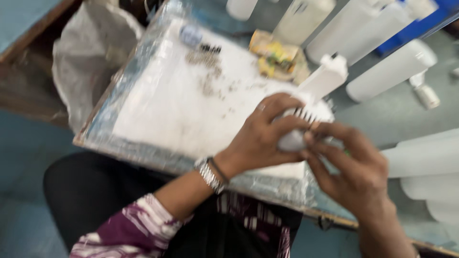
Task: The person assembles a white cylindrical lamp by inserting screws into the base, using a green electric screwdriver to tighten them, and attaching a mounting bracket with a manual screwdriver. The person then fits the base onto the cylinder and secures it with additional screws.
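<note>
- Purple-and-white striped sleeve (129, 229) fills the lower edge of the view, on the person's left forearm, with a dark lap behind it.
- Just beyond the sleeve, a silver bangle (209, 175) and a thin dark band circle the left wrist, which lies over the near edge of the white work board (172, 105).
- Left hand (260, 138) sits at the near right corner of the board, its fingers curled around a small white plastic part with a row of dark comb-like teeth (301, 125); the grip is closed on it.
- Right hand (356, 169) comes in from the right of the board, its thumb and forefinger pinched on the same part at its rounded near end; motion blur hides exactly what the fingertips press.
- The toothed part is held just above the board's near right corner, between the two hands.
- A flat white plastic piece (326, 76) rises at a slant from behind the hands, off the board's right edge; whether it joins the held part I cannot tell.
- Small dark bits (206, 62) lie scattered on the board's far half.
- A crumpled yellow packet (275, 58) lies at the board's far right corner.
- White tubes (389, 71) lie side by side to the right of the board, more at its far side.
- A grey plastic bag (86, 57) slumps to the left of the board.
</note>
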A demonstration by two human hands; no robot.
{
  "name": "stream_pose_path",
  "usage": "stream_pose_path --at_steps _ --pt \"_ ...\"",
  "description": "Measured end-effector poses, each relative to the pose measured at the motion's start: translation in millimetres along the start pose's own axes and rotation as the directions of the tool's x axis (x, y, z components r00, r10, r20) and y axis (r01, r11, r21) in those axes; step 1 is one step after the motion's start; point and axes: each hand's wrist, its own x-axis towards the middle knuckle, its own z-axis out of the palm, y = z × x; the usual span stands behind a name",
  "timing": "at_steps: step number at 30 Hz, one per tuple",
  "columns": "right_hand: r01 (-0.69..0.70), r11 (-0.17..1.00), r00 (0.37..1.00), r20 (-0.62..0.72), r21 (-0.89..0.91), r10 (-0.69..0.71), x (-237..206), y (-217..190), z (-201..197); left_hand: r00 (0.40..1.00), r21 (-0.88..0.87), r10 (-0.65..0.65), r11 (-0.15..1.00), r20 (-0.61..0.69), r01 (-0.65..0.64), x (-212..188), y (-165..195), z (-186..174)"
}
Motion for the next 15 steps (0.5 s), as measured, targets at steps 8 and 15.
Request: stream_pose_path --at_steps 8,15 --pt "0.018 1.000 1.000 -0.015 0.004 -0.018 -3.5 -2.8 7.6 0.994 -0.064 0.005 0.998 0.109 0.002 4.2 -9.7 -6.9" --pt "-0.033 0.852 0.974 -0.175 0.522 0.145 42.9 55.9 -5.6 0.995 -0.068 0.011 0.998 0.096 -0.005 5.3 -15.4 -6.0"
